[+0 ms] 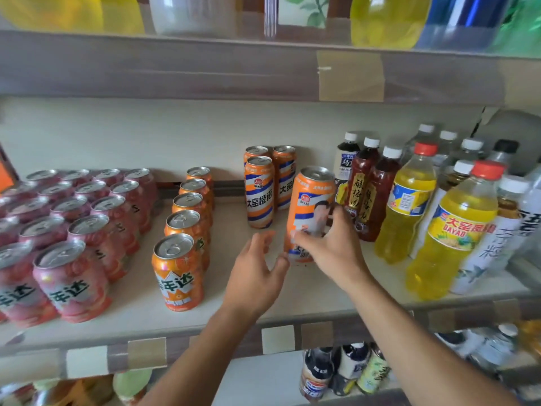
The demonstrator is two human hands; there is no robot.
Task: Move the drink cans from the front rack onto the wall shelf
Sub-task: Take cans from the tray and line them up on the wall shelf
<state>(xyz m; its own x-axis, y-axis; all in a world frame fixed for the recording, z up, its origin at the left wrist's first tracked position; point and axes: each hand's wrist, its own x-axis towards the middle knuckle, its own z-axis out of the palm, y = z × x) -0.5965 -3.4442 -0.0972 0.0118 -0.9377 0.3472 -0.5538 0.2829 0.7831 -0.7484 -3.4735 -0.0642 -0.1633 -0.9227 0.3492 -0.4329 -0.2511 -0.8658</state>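
Back wall (146,133): plain cream, behind the grip.
Board above (175,68): wood-grain, a taped patch (350,76) over the grip.
Front edge (87,361): patchy tiles, below.
Light: soft daylight.

"DAYAO" and "大窑橙诺" are printed on the tall orange can (259,191); "大窑" and "DAYAO" are read on the yellow bottle (450,232).

Right hand (325,244) in a curled grip; left hand (257,276) open, fingers spread.
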